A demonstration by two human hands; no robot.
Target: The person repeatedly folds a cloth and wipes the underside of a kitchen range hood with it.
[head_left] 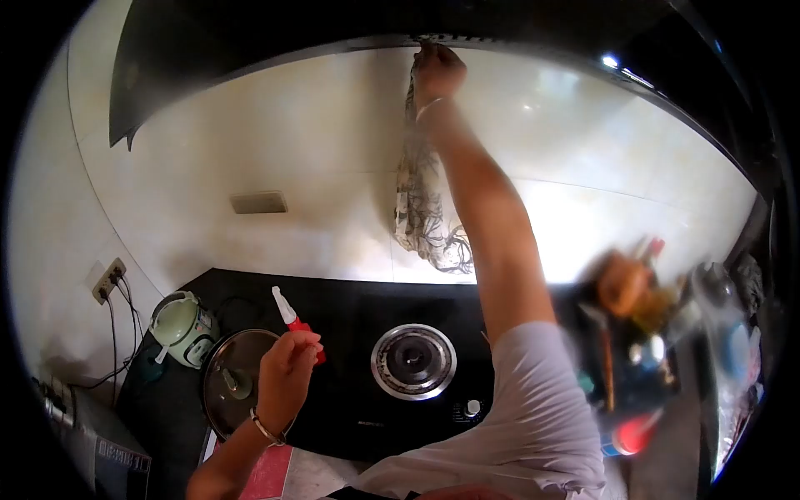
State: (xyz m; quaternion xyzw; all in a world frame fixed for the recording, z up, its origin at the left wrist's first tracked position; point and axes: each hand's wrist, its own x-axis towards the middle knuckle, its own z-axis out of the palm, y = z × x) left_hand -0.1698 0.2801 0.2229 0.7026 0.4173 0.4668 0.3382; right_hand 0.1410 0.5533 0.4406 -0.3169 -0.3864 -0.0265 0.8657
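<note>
My right hand (pixel 439 72) is raised to the lower edge of the range hood, its fingers closed. From that hand a long cream cloth with a dark leafy pattern (pixel 421 200) hangs down against the wall, partly hidden by my forearm. Lower and to the left, my left hand (pixel 288 367) has its fingers curled around a red bottle with a white nozzle (pixel 287 307). The nozzle points up and away from me, and my fingers cover part of the red body. A lidded pan (pixel 237 383) is just left of this hand, partly behind it.
The black range hood (pixel 275 46) spans the top. A round burner (pixel 413 362) with a knob (pixel 472 407) lies on the black cooktop. A green rice cooker (pixel 182 327) stands at left by a wall socket (pixel 109 282) with cords. Blurred bottles and utensils crowd the right side.
</note>
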